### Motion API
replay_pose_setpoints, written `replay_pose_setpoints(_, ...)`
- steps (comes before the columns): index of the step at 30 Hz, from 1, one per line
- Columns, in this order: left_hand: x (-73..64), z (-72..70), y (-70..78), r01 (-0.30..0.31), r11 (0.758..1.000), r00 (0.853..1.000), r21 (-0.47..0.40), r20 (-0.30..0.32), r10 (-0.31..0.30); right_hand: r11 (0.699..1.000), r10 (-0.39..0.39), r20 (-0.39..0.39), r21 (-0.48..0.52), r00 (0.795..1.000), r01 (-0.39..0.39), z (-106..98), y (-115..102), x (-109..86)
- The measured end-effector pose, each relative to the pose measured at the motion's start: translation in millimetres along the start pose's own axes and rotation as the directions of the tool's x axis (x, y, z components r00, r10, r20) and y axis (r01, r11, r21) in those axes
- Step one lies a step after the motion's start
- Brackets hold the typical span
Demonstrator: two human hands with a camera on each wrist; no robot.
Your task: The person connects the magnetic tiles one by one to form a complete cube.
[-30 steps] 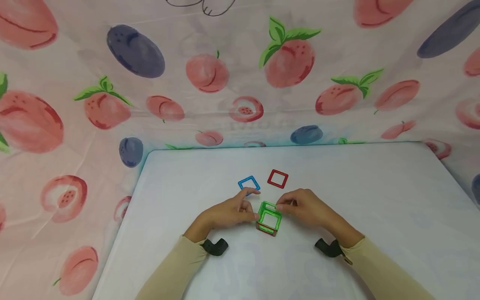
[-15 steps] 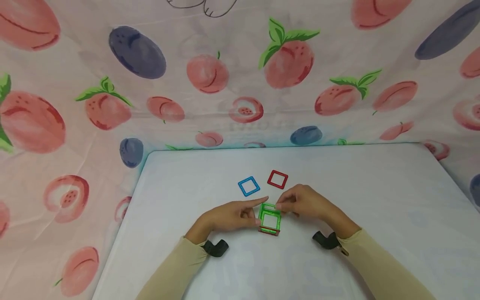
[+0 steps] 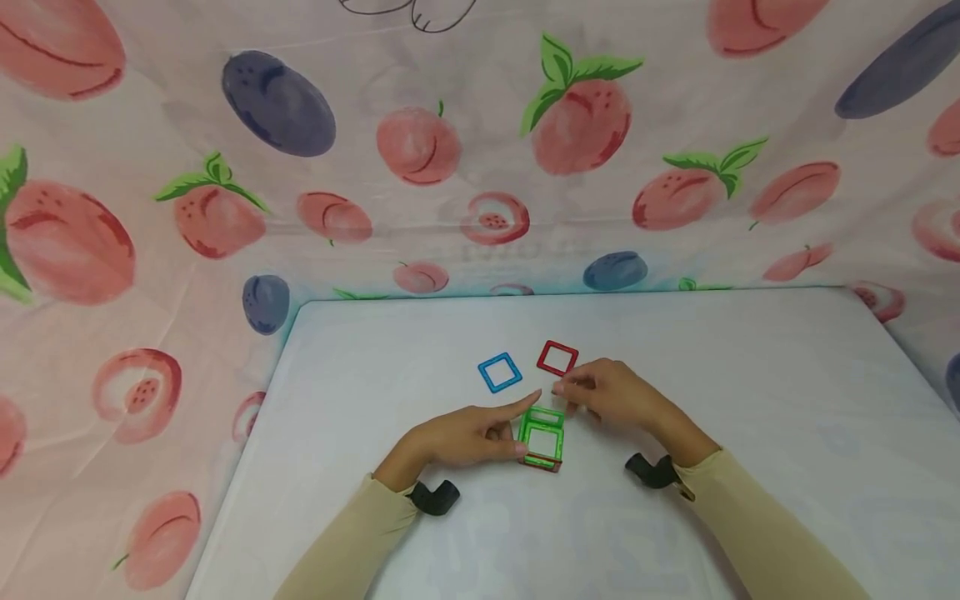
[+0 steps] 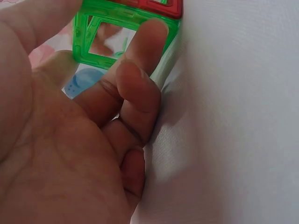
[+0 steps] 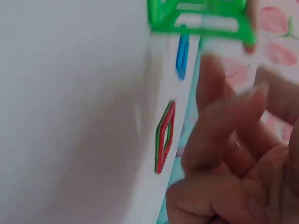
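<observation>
A small box built of green magnetic tiles [image 3: 543, 440], with red along its lower near edge, stands on the white table. My left hand [image 3: 468, 435] holds it from the left: the thumb is at the near corner, the index finger stretches past the far edge. In the left wrist view a fingertip lies against a green tile [image 4: 88, 35]. My right hand [image 3: 611, 390] is off the box, above the table near a flat red tile [image 3: 557, 358]. Its fingers are loosely bent around nothing. Beside that tile lies a blue tile [image 3: 500, 372].
In the right wrist view a green edge shows along the red tile [image 5: 165, 137]. The white table [image 3: 375, 350] ends against a fruit-print cloth [image 3: 480, 150] at the back and left. Each wrist carries a black camera mount [image 3: 435, 497].
My right hand has let go of the box's far right side and moved away toward the red tile. My left index finger has swung from over the blue tile to the box's far edge.
</observation>
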State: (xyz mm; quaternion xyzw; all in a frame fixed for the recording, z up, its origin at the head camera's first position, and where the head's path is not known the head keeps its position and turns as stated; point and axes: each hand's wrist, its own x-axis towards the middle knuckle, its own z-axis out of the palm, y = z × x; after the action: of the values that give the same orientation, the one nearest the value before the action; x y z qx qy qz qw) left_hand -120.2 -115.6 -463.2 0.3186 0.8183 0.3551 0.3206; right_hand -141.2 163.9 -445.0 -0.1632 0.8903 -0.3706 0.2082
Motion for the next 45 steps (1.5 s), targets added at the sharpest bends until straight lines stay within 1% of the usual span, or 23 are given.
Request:
replay_pose_setpoints(3, -0.7, -1.3, 0.5, -0.002, 1.000, 1.000, -0.007, 0.007, 0.002, 0.997, 0.013, -0.087, -0.079, 0.996, -0.020, -4, 2, 12.9)
replay_pose_setpoints(4, -1.1, -1.6, 0.6, -0.002, 1.000, 1.000, -0.012, 0.010, 0.002, 0.994, 0.016, -0.107, -0.103, 0.994, -0.027, -4, 2, 17.2)
replay_pose_setpoints(6, -1.7, -1.8, 0.4, -0.003, 1.000, 1.000, -0.025, 0.013, 0.003, 0.987, 0.023, -0.117, -0.155, 0.993, -0.041, -6, 2, 25.1)
replay_pose_setpoints(9, -2.3, -1.4, 0.0, 0.001, 0.999, 1.000, -0.037, 0.015, 0.000, 0.975, 0.041, -0.095, -0.214, 0.995, -0.061, -6, 1, 34.1)
replay_pose_setpoints(12, -2.1, -0.7, -0.1, 0.001, 0.999, 1.000, -0.036, 0.012, 0.000, 0.958, 0.101, -0.086, -0.259, 0.991, -0.120, -7, -3, 37.8)
replay_pose_setpoints(15, -2.1, -0.3, 0.9, 0.007, 1.000, 1.000, -0.030, 0.009, -0.006, 0.927, 0.182, -0.093, -0.315, 0.979, -0.203, -7, -8, 36.3)
replay_pose_setpoints(17, -1.5, 0.1, 1.9, 0.014, 0.999, 1.000, -0.032, 0.008, -0.014, 0.905, 0.218, -0.086, -0.355, 0.972, -0.234, -8, -11, 33.5)
replay_pose_setpoints(20, -1.8, 0.2, 3.3, 0.032, 0.999, 0.999, -0.031, 0.006, -0.032, 0.884, 0.237, -0.063, -0.400, 0.969, -0.242, -8, -13, 27.3)
replay_pose_setpoints(22, -2.0, 0.1, 4.0, 0.040, 0.999, 0.999, -0.031, 0.006, -0.040, 0.881, 0.230, -0.037, -0.418, 0.973, -0.224, -6, -12, 22.4)
replay_pose_setpoints(23, -2.3, 0.0, 4.3, 0.044, 0.999, 0.999, -0.030, 0.007, -0.044, 0.884, 0.220, -0.024, -0.418, 0.975, -0.210, -6, -10, 19.9)
replay_pose_setpoints(25, -2.7, -0.2, 5.0, 0.050, 0.998, 0.999, -0.036, 0.009, -0.050, 0.903, 0.188, -0.002, -0.393, 0.982, -0.174, -4, -4, 14.9)
replay_pose_setpoints(27, -2.8, -0.6, 5.7, 0.054, 0.998, 0.998, -0.038, 0.012, -0.054, 0.928, 0.153, 0.014, -0.346, 0.988, -0.139, -2, 2, 9.8)
replay_pose_setpoints(30, -2.7, -0.9, 6.3, 0.055, 0.998, 0.998, -0.038, 0.014, -0.054, 0.968, 0.099, 0.040, -0.236, 0.994, -0.086, -2, 7, 0.0)
replay_pose_setpoints(33, -1.8, -1.2, 6.7, 0.050, 0.998, 0.999, -0.031, 0.015, -0.050, 0.989, 0.079, 0.068, -0.128, 0.995, -0.070, -3, 6, -12.0)
replay_pose_setpoints(36, -1.4, -1.3, 7.0, 0.051, 0.998, 0.999, -0.024, 0.015, -0.051, 0.994, 0.106, 0.081, -0.035, 0.991, -0.103, -1, 5, -23.2)
replay_pose_setpoints(40, -2.1, -1.2, 7.1, 0.057, 0.998, 0.998, -0.025, 0.014, -0.057, 0.988, 0.138, 0.083, 0.059, 0.987, -0.143, 6, 1, -36.7)
replay_pose_setpoints(45, -2.3, -1.2, 7.0, 0.057, 0.998, 0.998, -0.036, 0.014, -0.056, 0.979, 0.125, 0.108, 0.146, 0.986, -0.140, 14, -3, -47.9)
